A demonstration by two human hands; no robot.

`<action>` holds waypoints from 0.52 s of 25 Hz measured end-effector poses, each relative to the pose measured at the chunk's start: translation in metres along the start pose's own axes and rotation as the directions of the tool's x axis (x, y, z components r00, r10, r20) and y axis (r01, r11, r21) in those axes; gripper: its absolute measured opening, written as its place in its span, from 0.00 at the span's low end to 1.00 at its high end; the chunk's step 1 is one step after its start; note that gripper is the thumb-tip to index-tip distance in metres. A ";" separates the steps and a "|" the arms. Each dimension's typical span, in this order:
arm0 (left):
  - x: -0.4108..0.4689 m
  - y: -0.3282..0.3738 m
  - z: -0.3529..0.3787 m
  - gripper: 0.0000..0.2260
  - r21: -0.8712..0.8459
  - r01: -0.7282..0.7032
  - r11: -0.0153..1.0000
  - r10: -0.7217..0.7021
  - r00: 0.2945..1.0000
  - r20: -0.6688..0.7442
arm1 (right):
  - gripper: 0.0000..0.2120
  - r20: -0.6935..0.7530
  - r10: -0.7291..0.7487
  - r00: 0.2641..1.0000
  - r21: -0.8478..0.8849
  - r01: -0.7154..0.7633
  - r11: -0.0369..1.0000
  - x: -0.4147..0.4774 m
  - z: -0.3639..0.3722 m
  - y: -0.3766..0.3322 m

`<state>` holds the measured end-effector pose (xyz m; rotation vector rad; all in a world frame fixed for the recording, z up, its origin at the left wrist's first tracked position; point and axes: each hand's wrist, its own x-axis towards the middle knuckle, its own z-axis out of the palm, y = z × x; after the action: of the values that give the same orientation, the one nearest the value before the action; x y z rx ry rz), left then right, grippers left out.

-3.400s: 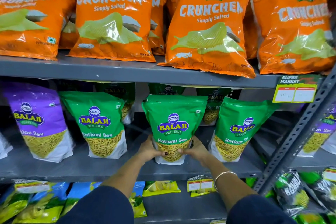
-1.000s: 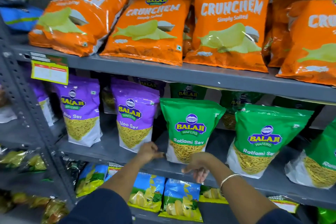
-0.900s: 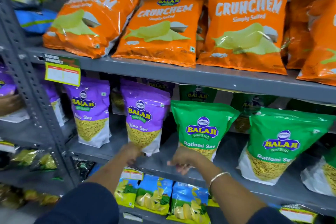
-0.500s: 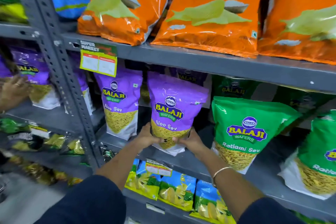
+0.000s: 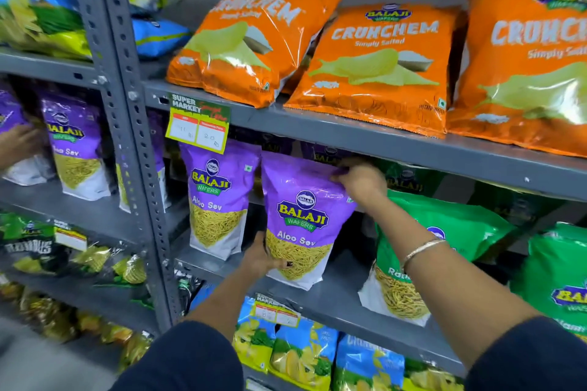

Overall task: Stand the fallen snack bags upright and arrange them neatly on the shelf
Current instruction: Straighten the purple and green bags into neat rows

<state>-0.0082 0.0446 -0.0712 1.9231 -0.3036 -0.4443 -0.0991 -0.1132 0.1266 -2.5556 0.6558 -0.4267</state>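
A purple Aloo Sev bag [image 5: 305, 219] stands upright on the middle grey shelf [image 5: 336, 298]. My left hand [image 5: 262, 259] grips its lower left edge. My right hand [image 5: 360, 179] pinches its top right corner, just under the shelf above. A second purple Aloo Sev bag [image 5: 217, 197] stands upright to its left. Green Ratlami Sev bags [image 5: 422, 251] stand to the right, partly behind my right forearm. Orange Crunchem bags [image 5: 378, 67] lean back on the top shelf.
A grey perforated upright post [image 5: 133, 149] divides this bay from the left one, where another person's hand [image 5: 17, 144] touches purple bags. A price tag [image 5: 198, 127] hangs from the top shelf edge. Blue and yellow chip bags [image 5: 305, 352] fill the bottom shelf.
My view has swung left from the green bags to the purple ones. My right hand rose from the purple bag's base to its top corner; my left hand stays at its lower edge.
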 end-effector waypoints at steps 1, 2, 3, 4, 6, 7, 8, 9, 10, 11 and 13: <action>-0.002 0.002 0.001 0.48 0.016 -0.010 1.000 0.010 1.000 0.003 | 0.16 -0.046 0.002 0.999 -0.011 -0.002 1.000 -0.004 -0.001 0.001; -0.004 0.005 0.001 0.45 0.032 -0.013 0.999 0.013 1.000 0.009 | 0.16 -0.150 -0.019 0.989 -0.057 0.010 0.998 -0.011 0.003 0.000; -0.004 0.007 0.002 0.41 0.040 -0.012 0.999 0.011 1.000 0.018 | 0.16 -0.315 -0.133 0.940 -0.175 0.080 0.981 -0.019 0.010 0.001; -0.005 0.010 0.001 0.40 0.037 -0.012 0.999 0.011 1.000 0.028 | 0.17 -0.432 -0.332 0.839 -0.341 0.189 0.921 -0.027 0.021 0.001; -0.004 0.012 0.000 0.46 0.040 -0.014 0.999 0.013 1.000 0.024 | 0.19 -0.387 -0.654 0.650 -0.528 0.425 0.735 -0.048 0.057 0.006; -0.002 0.010 0.000 0.48 0.052 -0.021 0.998 0.020 1.000 0.022 | 0.18 -0.269 -0.679 0.683 -0.518 0.491 0.700 -0.061 0.075 0.012; -0.002 0.009 -0.002 0.48 0.077 -0.026 0.997 0.024 0.999 0.026 | 0.15 -0.143 -0.548 0.824 -0.432 0.446 0.784 -0.070 0.086 0.020; -0.002 0.009 -0.002 0.45 0.100 -0.033 0.994 0.030 0.999 0.031 | 0.15 0.001 -0.288 0.958 -0.315 0.274 0.909 -0.073 0.097 0.034; -0.001 0.008 -0.001 0.41 0.110 -0.043 0.993 0.040 0.999 0.035 | 0.20 0.177 0.031 0.984 -0.223 0.010 0.975 -0.071 0.107 0.052; 0.001 0.007 -0.001 0.39 0.116 -0.055 0.992 0.052 0.998 0.032 | 0.27 0.306 0.204 0.930 -0.097 -0.182 0.978 -0.069 0.116 0.069; 0.006 0.003 0.000 0.37 0.134 -0.080 0.988 0.076 0.996 0.036 | 0.35 0.373 0.213 0.903 0.295 -0.333 0.896 -0.058 0.127 0.087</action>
<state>-0.0030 0.0412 -0.0693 2.0299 -0.4375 -0.4112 -0.1295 -0.1060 -0.0351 -2.0820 0.7281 -0.0060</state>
